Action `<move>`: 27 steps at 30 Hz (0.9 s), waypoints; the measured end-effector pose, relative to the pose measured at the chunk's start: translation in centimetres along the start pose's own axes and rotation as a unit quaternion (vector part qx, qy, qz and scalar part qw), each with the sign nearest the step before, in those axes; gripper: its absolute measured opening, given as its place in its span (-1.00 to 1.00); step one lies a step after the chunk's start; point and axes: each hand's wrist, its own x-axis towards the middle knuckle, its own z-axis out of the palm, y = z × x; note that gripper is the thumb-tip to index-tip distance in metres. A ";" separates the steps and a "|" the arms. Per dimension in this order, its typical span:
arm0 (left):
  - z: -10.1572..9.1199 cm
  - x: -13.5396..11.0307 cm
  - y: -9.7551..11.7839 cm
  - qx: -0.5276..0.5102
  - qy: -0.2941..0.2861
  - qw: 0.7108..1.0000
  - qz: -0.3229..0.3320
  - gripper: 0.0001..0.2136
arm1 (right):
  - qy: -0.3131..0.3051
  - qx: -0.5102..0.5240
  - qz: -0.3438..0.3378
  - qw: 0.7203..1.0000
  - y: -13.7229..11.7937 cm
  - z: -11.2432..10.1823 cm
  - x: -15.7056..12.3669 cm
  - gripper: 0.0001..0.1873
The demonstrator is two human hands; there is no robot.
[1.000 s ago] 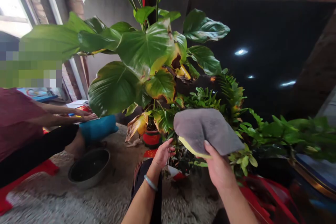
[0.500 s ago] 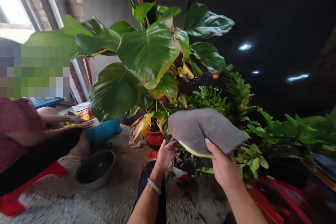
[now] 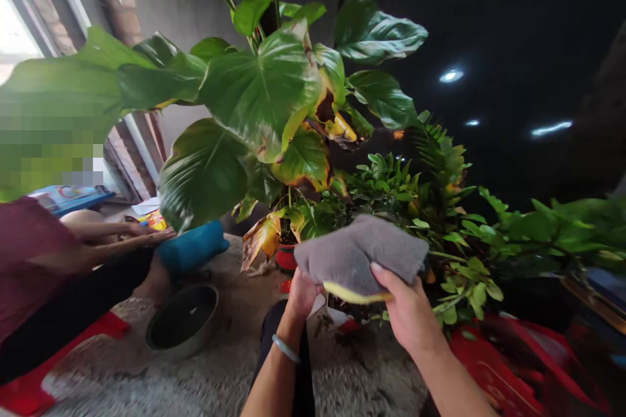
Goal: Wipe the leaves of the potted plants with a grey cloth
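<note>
My right fingers [image 3: 387,280] pinched the flat grey, yellow-edged plush cloth [image 3: 359,253] at four o'clock; my left hand [image 3: 302,296] met eight, grip unclear. Likely light and floppy, it suited edge holds.

One cloth [image 3: 359,259], one bracelet [image 3: 285,350], one basin [image 3: 205,333] show.

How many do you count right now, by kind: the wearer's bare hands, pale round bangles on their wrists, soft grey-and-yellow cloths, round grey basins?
Wearer's left hand and right hand, bare: 2
Pale round bangle: 1
Soft grey-and-yellow cloth: 1
Round grey basin: 1
Total: 5
</note>
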 end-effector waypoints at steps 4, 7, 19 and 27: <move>0.3 -0.8 0.0 0.001 -0.029 0.999 -0.013 -0.52 | 0.020 -0.033 0.061 0.997 1.0 2.5 1.6 -0.66; 0.1 -1.0 0.3 0.008 -0.022 1.000 -0.009 -0.50 | 0.039 -0.098 0.139 0.985 4.1 0.5 -0.1 -0.71; -0.2 -1.2 1.0 0.020 0.027 0.999 0.018 -0.58 | 0.019 -0.030 -0.003 0.999 -0.3 2.4 1.1 -0.62; -2.5 0.8 1.4 0.077 0.209 0.967 0.123 -0.75 | 0.060 -0.107 0.143 0.982 5.1 -1.7 -3.2 -0.80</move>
